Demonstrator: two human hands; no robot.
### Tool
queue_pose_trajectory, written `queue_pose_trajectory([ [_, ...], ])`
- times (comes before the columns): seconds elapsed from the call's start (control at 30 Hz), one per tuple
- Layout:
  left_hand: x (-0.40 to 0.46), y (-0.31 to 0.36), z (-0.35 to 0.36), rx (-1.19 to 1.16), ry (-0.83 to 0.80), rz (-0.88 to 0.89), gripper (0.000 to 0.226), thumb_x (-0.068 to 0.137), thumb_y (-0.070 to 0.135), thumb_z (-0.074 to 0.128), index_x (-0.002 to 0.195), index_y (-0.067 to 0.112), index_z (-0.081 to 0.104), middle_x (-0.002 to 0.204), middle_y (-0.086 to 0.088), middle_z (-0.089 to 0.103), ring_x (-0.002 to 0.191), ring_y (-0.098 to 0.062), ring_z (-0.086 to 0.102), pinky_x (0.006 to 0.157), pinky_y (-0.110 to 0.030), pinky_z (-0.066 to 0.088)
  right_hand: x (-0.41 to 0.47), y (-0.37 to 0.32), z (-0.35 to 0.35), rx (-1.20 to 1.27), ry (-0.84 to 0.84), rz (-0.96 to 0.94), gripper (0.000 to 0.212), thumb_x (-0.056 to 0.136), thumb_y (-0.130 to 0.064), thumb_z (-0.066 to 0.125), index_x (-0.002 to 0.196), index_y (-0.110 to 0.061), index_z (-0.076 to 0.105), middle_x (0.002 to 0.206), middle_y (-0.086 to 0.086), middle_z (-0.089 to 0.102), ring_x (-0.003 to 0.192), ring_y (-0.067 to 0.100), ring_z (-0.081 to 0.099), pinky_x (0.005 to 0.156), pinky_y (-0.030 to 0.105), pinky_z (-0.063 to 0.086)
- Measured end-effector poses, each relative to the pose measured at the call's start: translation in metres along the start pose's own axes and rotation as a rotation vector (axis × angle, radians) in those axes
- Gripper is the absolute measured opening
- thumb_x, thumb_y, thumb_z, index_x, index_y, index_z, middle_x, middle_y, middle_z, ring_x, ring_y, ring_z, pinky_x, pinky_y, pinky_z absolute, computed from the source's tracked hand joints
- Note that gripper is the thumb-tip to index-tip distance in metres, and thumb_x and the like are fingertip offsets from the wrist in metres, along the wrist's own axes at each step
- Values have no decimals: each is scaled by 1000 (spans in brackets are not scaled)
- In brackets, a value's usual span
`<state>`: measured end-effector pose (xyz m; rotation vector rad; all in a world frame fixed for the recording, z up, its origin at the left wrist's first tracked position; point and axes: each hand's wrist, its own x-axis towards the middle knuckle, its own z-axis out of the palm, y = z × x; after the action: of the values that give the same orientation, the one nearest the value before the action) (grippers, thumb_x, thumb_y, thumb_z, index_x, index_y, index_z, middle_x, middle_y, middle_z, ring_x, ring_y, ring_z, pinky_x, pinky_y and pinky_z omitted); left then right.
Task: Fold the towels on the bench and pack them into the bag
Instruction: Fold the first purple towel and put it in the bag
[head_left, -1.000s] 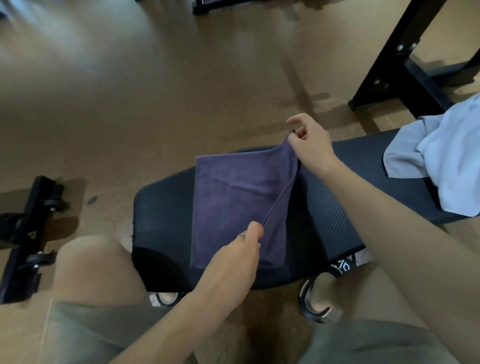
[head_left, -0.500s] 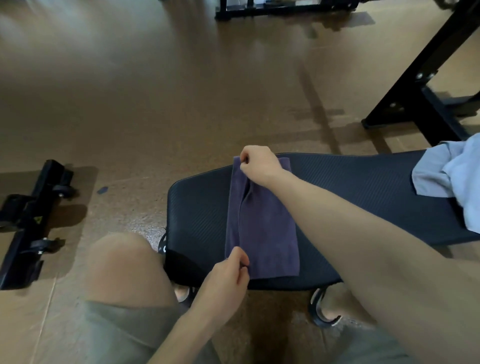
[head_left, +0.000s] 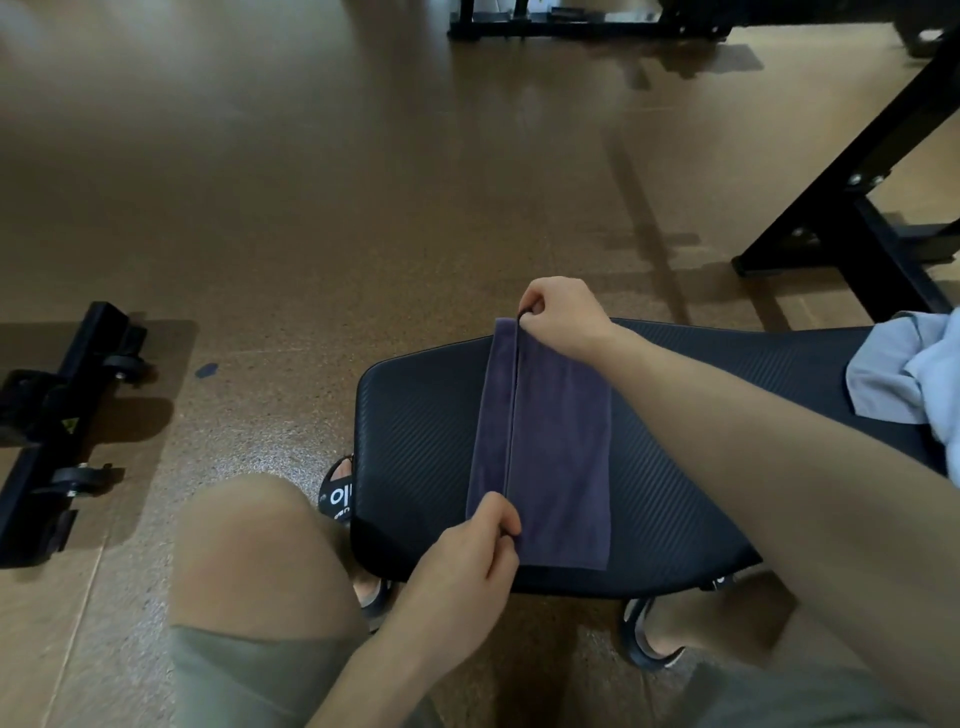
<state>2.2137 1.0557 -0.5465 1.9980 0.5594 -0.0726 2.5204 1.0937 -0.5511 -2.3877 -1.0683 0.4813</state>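
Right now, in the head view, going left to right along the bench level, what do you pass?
Black wheeled frame on the floor → bench end → purple towel, pinched at both ends by the left hand and right hand → light blue towel.

Black bench (head_left: 675, 467) bears purple towel (head_left: 561, 447) (folded), grey cloth (head_left: 893, 379).

A folded towel (head_left: 550, 441) lies lengthwise across the bench (head_left: 415, 441), near its left end, with the right hand (head_left: 563, 314) at the towel's far edge and the left hand (head_left: 467, 566) at its near edge. A second, crumpled towel (head_left: 904, 374) lies on the bench well to the right. On the floor (head_left: 311, 182), a wheeled frame (head_left: 57, 415) sits far left of the bench, and a rack leg (head_left: 857, 208) stands behind its right end.
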Motion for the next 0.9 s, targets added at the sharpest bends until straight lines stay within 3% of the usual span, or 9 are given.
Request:
queue_pose_trajectory([
  [0.17, 10, -10, -14, 105, 4, -114, 13, 104, 20, 39, 95, 30, 39, 71, 5, 52, 55, -8, 43, 53, -28, 35, 19, -6, 12, -78, -59, 9, 13, 94, -21, 56, 98, -17, 67, 111, 2, 57, 98, 20, 55, 86, 36, 48],
  [0.27, 19, -16, -12, 234, -33, -179, 11, 105, 20, 36, 98, 28, 37, 77, 5, 54, 59, -10, 47, 53, -25, 33, 26, -2, 22, -93, -110, 53, 9, 95, -20, 53, 100, -18, 60, 109, 5, 63, 96, 25, 59, 80, 37, 49],
  [0.4, 25, -18, -8, 335, -53, -216, 12, 105, 20, 36, 97, 29, 33, 83, 7, 53, 63, -9, 48, 51, -23, 29, 25, 5, 35, -120, -66, 71, 15, 98, -18, 50, 106, -18, 63, 110, 6, 67, 98, 27, 62, 85, 43, 54],
  [0.63, 28, -15, -6, 405, -53, -264, 14, 106, 19, 36, 98, 27, 27, 77, 9, 48, 57, -9, 44, 49, -22, 27, 21, 13, 39, -137, 1, -11, 9, 102, -23, 48, 101, -21, 57, 98, 1, 67, 89, 26, 60, 71, 36, 42],
  [0.9, 32, -14, -5, 482, -28, -273, 10, 104, 23, 35, 100, 27, 27, 76, 10, 46, 57, -9, 41, 53, -28, 28, 24, 11, 46, -215, -16, -34, 12, 103, -25, 48, 104, -19, 58, 107, 4, 61, 98, 29, 59, 75, 37, 43],
])
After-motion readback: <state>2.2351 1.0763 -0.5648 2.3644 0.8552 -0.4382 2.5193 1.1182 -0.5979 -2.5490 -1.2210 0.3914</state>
